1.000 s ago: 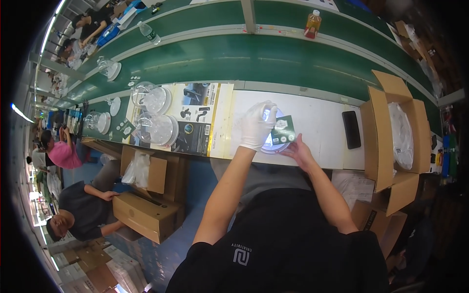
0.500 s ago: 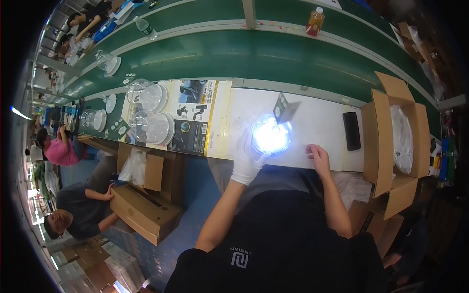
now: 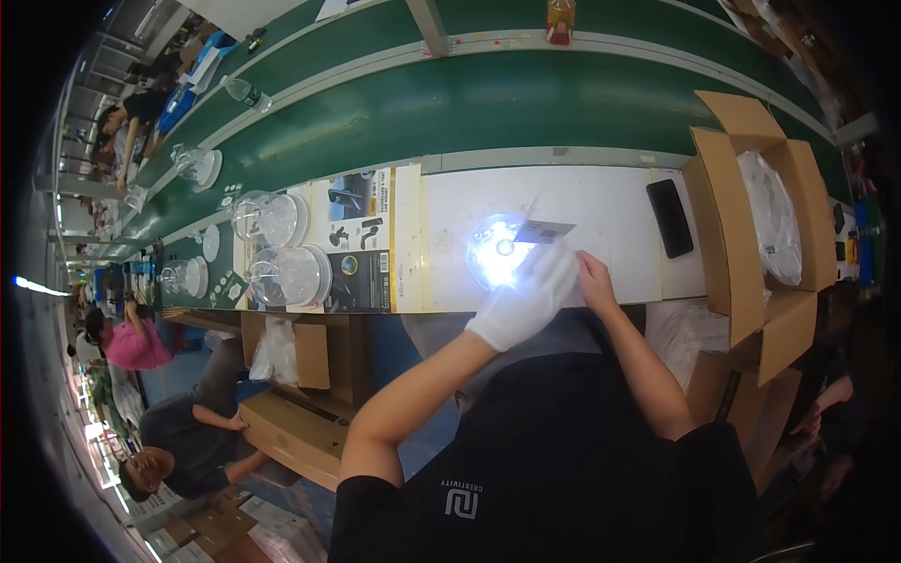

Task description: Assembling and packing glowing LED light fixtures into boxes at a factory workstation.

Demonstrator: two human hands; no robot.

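A brightly lit, round, clear dome-shaped lamp [image 3: 497,249] stands on the white work surface in front of me, its glare hiding most detail. A small printed card [image 3: 546,231] sticks out at its upper right. My left hand [image 3: 521,305], in a white glove, reaches across the lamp's lower right side, its fingers just below the card; blur and glare hide whether they grip anything. Close beside those fingertips is my bare right hand [image 3: 595,281], thumb and fingers pinched together. Whatever lies in that pinch is too small to make out.
Clear domes with white bases [image 3: 286,272] stand at left on printed cardboard [image 3: 361,197]. A black phone [image 3: 668,219] lies at right, beside an open carton [image 3: 718,235] holding a plastic-wrapped item [image 3: 771,216]. At lower left, a person [image 3: 188,441] holds a brown carton [image 3: 296,433].
My left hand has left the lamp's left side and moved right, across its front. My right hand has shifted slightly up and left. The card has swung lower and the view has shifted.
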